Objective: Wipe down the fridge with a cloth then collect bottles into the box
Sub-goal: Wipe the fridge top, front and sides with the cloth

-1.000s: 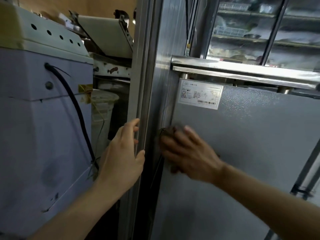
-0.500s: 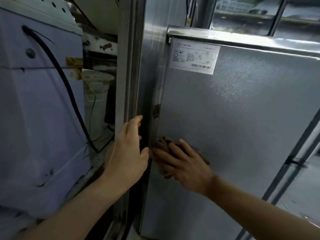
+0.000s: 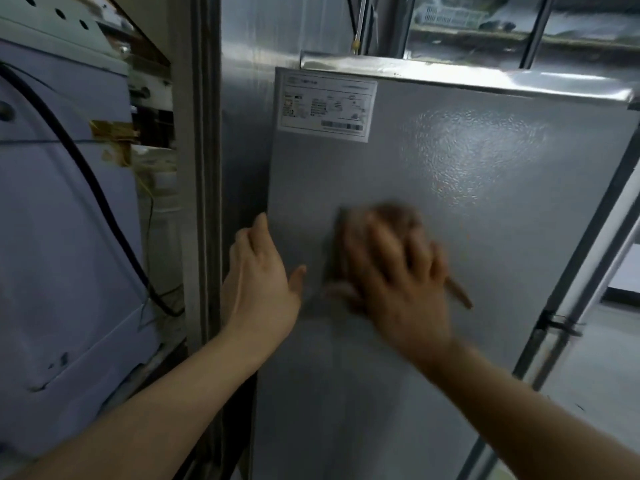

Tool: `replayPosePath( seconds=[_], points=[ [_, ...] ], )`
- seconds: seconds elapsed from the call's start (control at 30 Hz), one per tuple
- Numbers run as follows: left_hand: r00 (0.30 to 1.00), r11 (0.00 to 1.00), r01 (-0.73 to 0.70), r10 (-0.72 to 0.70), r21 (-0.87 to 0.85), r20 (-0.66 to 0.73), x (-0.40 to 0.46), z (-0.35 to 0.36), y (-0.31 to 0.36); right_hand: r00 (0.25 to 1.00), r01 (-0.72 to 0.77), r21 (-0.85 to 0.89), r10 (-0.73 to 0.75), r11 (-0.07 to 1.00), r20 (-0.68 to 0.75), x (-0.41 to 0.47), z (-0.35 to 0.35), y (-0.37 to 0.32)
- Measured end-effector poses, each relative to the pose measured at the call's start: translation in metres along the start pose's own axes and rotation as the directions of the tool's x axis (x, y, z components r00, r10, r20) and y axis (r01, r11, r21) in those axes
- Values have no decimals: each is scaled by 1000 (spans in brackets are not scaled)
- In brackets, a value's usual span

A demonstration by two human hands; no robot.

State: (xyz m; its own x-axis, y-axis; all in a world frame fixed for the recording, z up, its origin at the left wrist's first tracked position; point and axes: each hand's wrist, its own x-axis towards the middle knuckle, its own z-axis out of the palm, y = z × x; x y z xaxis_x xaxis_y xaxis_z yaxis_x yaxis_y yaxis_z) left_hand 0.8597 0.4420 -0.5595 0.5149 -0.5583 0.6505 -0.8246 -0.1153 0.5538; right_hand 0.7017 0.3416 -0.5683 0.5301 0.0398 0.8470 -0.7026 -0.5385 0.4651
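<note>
The fridge's grey textured side panel (image 3: 467, 209) fills the middle and right of the view, with a white label (image 3: 325, 105) near its top left corner. My right hand (image 3: 394, 282) presses a dark brown cloth (image 3: 388, 216) flat against the panel with spread fingers; hand and cloth are motion-blurred. My left hand (image 3: 259, 282) rests with straight fingers on the panel's left edge, thumb pointing right. No bottles or box are in view.
A pale blue-white appliance (image 3: 62, 237) with a black cable (image 3: 104, 209) stands at the left. A vertical metal frame post (image 3: 204, 168) separates it from the fridge. A metal rail (image 3: 561, 327) slants down the right side. Glass-fronted shelves (image 3: 485, 22) show above.
My right hand has slid the cloth from the panel's left edge rightward and slightly up onto the panel face. My left hand has stayed at the left edge. The camera has tilted down.
</note>
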Motion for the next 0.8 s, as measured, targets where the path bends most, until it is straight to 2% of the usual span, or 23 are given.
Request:
replayPosePath(
  seconds=[0.1,0.17,0.2,0.27,0.33,0.43,0.5,0.57,0.67,0.73,0.8],
  points=[
    [999,999,31,-31,43,-23,-1,4,2,942,290,-23,-281,957,183,-53,0,0],
    [999,998,47,-46,41,-26,-1,4,2,894,394,-22,-378,919,239,-55,-8,14],
    [998,997,55,-54,45,-25,-1,4,2,894,408,-50,-387,912,226,-48,-12,23],
    [998,997,60,-60,40,-18,-2,3,2,950,309,-153,-297,939,92,-19,-24,46],
    [998,998,60,-60,32,-13,-2,3,3,993,99,-205,-110,974,-41,13,-36,73],
    [998,998,61,-61,20,-15,-3,5,1,991,-125,-104,119,987,-64,33,-39,88],
    [998,998,67,-66,5,-20,-4,6,0,979,-201,-67,198,977,-45,12,-31,72],
    [998,998,67,-67,-4,-14,-4,5,-1,991,-127,-86,130,988,24,-35,-20,51],
    [997,997,75,-75,6,1,-5,4,1,980,107,-88,-90,990,175,-98,-19,44],
    [998,995,47,-43,83,-43,-9,3,7,970,192,-88,-175,977,169,-100,-27,57],
    [993,984,-32,51,173,-108,-15,3,18,984,158,-144,-143,977,108,-78,-36,77]
  ],
)
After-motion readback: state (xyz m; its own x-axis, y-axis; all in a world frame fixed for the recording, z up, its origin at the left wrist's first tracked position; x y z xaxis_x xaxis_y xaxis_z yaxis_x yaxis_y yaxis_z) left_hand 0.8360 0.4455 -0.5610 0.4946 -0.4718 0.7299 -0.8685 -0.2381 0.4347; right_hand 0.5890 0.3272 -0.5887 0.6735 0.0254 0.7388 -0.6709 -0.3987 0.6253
